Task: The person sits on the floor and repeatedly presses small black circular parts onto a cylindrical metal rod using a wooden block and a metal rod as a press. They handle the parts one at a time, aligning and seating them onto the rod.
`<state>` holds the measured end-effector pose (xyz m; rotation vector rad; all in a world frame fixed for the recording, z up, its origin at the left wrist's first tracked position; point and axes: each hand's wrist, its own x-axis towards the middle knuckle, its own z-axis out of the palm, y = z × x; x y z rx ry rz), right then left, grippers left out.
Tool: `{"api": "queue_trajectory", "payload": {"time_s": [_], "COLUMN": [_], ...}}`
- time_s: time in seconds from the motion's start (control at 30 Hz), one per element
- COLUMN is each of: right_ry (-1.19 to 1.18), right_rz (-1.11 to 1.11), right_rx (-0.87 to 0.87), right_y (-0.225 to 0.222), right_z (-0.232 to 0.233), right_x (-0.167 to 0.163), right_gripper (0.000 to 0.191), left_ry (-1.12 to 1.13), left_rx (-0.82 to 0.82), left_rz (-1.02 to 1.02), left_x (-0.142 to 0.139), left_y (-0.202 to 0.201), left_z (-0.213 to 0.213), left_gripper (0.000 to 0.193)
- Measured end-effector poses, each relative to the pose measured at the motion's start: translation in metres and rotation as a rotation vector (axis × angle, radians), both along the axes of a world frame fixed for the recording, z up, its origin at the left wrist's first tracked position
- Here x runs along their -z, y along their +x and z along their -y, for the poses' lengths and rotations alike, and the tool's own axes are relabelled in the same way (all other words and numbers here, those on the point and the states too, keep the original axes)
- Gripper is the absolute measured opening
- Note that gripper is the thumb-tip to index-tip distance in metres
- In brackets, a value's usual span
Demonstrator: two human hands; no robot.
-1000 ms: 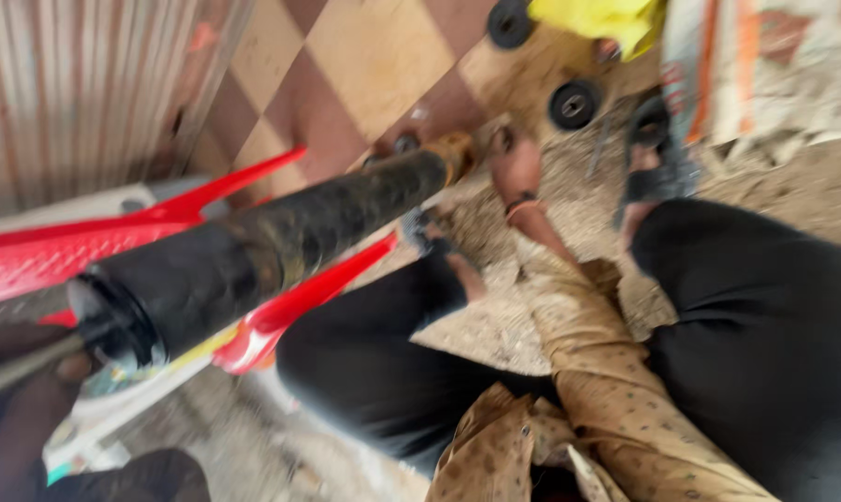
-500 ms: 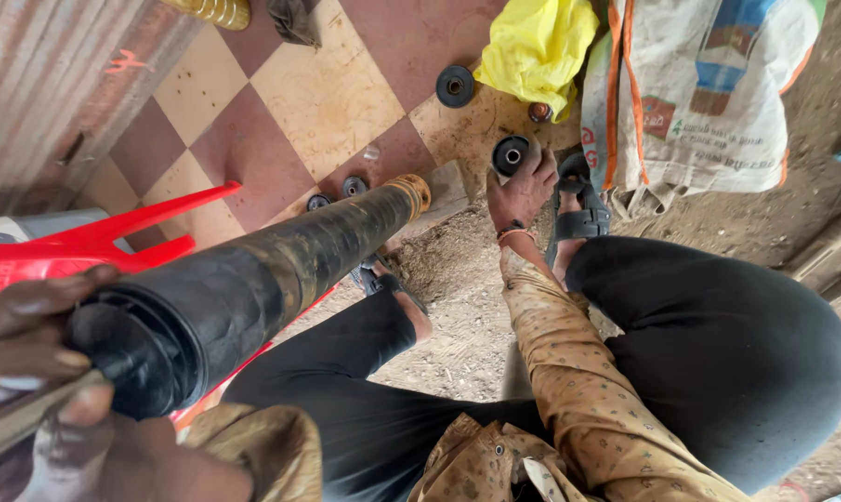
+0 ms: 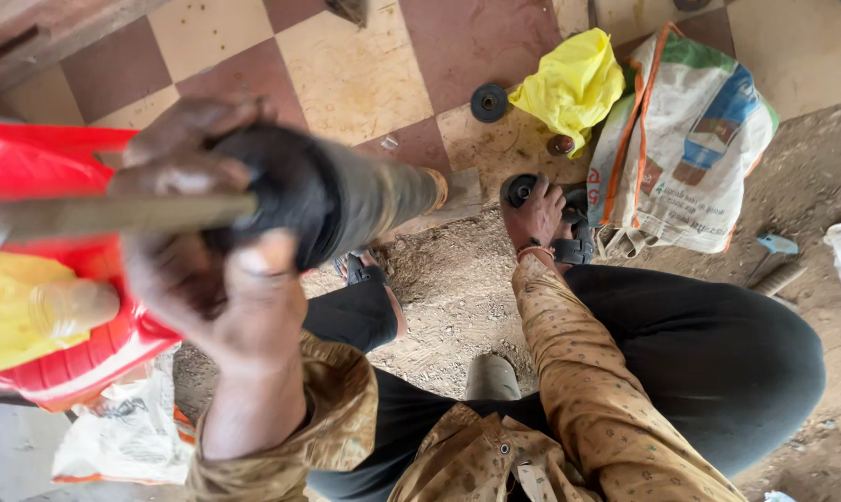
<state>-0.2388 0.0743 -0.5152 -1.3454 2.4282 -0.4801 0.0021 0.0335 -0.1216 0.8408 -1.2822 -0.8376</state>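
**Tube gripped upright, disc under your right hand**

Your left hand [image 3: 225,279] clenched the dark tube [image 3: 346,191], whose far end rested on the tiled floor [image 3: 365,74]. Your right hand [image 3: 535,216] lay over a small black disc [image 3: 518,189] beside the printed sack [image 3: 685,139]; its grip couldn't be judged.

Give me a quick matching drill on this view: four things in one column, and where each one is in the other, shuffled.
Things:
1. black tube
2. black disc
3. yellow bag
4. blue-handled tool

Places:
A. on the dirt, right of the printed sack
B. under the right hand, on the floor
C. crumpled on the tiles, left of the sack's top
D. in the left hand, raised close to the camera

Pairs: 1-D, 2-B, 3-C, 4-A
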Motion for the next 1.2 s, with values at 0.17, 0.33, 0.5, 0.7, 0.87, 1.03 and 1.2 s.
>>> {"api": "queue_trajectory", "payload": {"time_s": [0.17,0.33,0.5,0.7,0.87,1.03,1.2], "right_ry": [0.09,0.07,0.029,-0.101,-0.125,-0.149,-0.185], "right_rz": [0.052,0.143,0.214,0.305,0.351,0.377,0.369], "right_rx": [0.113,0.126,0.145,0.165,0.216,0.207,0.172], "right_y": [0.015,0.025,0.028,0.031,0.032,0.032,0.032], "right_z": [-0.025,-0.04,-0.057,-0.076,-0.077,-0.073,-0.07], "right_x": [-0.025,-0.051,-0.071,-0.086,-0.096,-0.106,-0.112], "right_gripper": [0.092,0.1,0.103,0.099,0.096,0.093,0.093], "left_ry": [0.008,-0.138,-0.196,-0.215,-0.211,-0.222,-0.192], "left_rx": [0.053,-0.024,-0.041,-0.011,-0.059,-0.119,-0.113], "left_rz": [0.203,0.449,0.414,0.294,0.347,0.424,0.423], "left_x": [-0.002,0.003,0.003,0.008,0.014,0.015,0.015], "left_y": [0.011,0.016,0.016,0.015,0.013,0.016,0.018], "left_z": [-0.002,-0.001,-0.007,-0.009,-0.012,-0.014,-0.014], "left_gripper": [0.07,0.07,0.078,0.089,0.094,0.099,0.102]}}
